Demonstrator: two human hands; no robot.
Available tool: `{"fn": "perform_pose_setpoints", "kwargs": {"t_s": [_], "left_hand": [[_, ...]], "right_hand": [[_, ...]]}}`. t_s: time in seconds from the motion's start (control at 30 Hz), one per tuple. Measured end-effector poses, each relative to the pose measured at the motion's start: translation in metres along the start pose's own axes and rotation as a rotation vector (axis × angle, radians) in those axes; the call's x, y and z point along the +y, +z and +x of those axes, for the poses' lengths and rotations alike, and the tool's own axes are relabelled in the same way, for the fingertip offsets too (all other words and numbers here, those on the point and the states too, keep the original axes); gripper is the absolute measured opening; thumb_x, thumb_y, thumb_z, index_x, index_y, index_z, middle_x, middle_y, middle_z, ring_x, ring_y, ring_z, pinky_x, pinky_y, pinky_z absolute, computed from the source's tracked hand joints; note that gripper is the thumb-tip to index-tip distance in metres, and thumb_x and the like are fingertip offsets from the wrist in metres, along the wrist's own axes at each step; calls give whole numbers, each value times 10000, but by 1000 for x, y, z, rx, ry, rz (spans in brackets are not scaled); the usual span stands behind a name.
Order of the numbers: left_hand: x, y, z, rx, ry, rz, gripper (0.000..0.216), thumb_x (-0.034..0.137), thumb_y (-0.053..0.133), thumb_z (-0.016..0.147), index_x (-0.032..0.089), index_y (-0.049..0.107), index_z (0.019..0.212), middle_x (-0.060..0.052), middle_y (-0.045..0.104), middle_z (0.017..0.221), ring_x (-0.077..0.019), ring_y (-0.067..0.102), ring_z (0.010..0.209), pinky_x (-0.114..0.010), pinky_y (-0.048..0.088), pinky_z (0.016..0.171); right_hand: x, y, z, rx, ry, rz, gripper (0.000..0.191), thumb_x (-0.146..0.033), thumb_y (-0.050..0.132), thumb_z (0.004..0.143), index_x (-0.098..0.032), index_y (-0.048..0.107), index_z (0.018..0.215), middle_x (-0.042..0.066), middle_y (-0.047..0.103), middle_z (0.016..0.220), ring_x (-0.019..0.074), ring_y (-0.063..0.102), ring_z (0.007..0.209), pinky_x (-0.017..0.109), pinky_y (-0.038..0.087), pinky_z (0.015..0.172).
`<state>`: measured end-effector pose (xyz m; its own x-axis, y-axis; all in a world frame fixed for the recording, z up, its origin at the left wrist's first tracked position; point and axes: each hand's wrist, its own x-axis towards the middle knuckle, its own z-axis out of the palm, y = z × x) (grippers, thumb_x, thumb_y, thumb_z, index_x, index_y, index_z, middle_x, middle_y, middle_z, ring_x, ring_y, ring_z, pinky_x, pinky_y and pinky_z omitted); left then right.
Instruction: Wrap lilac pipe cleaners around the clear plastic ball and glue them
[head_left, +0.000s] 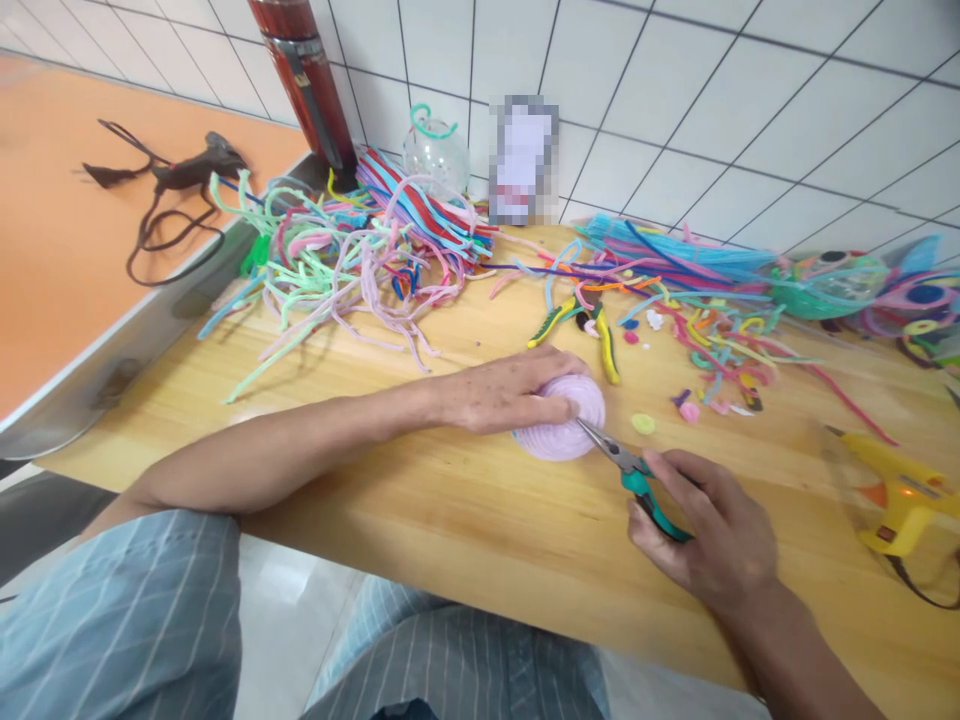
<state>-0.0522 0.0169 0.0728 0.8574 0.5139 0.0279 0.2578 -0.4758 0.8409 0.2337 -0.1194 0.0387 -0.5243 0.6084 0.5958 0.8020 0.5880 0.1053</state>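
Observation:
My left hand (510, 392) lies over a pale lilac dome (571, 432) coiled from fuzzy wire, fingers wrapped round its top, pressing it to the wooden table (465, 500). My right hand (709, 530) grips teal-handled needle-nose pliers (628, 470); their metal tips touch the dome's right side.
Heaps of coloured fuzzy wires (352, 255) lie at the back left and more wires (675, 270) at the back right. Yellow-green cutters (604, 345) lie behind the dome. A yellow glue gun (896, 490) sits at the right, a black glue gun (187, 170) on the orange surface, a red bottle (307, 80) by the tiled wall.

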Motion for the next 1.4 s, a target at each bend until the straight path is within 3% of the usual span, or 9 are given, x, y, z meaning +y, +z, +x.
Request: {"fn": "perform_pose_setpoints", "kwargs": {"t_s": [0.3, 0.73, 1.07, 1.4], "left_hand": [[-1, -2, -2, -9, 3, -10, 470, 473, 593, 983, 206, 556, 1368, -124, 624, 1380, -285, 579, 1303, -444, 432, 1178], [-1, -2, -1, -17, -29, -49, 459, 454, 582, 990, 191, 567, 1365, -112, 615, 1356, -269, 572, 1302, -425, 425, 1187], [-2, -5, -2, -32, -4, -37, 458, 467, 575, 992, 196, 559, 1361, -120, 611, 1361, -281, 570, 1305, -446, 423, 1188], [1, -2, -1, -21, 1, -49, 431, 469, 582, 991, 218, 572, 1340, -112, 630, 1364, -280, 579, 1305, -443, 432, 1183]], "right_hand": [[-2, 1, 2, -13, 22, 28, 635, -250, 639, 962, -227, 478, 1576, 114, 771, 1019, 223, 790, 798, 295, 639, 594], [4, 4, -6, 26, 63, 83, 752, -251, 674, 938, -235, 430, 1650, 143, 737, 1065, 255, 766, 835, 350, 657, 635], [-1, 7, -2, -14, 54, 89, 648, -240, 679, 942, -234, 507, 1567, 112, 760, 1068, 220, 780, 851, 287, 626, 619], [-4, 9, -2, -7, 115, 128, 703, -236, 694, 916, -274, 484, 1587, 109, 757, 1078, 253, 771, 881, 344, 643, 656]]}}
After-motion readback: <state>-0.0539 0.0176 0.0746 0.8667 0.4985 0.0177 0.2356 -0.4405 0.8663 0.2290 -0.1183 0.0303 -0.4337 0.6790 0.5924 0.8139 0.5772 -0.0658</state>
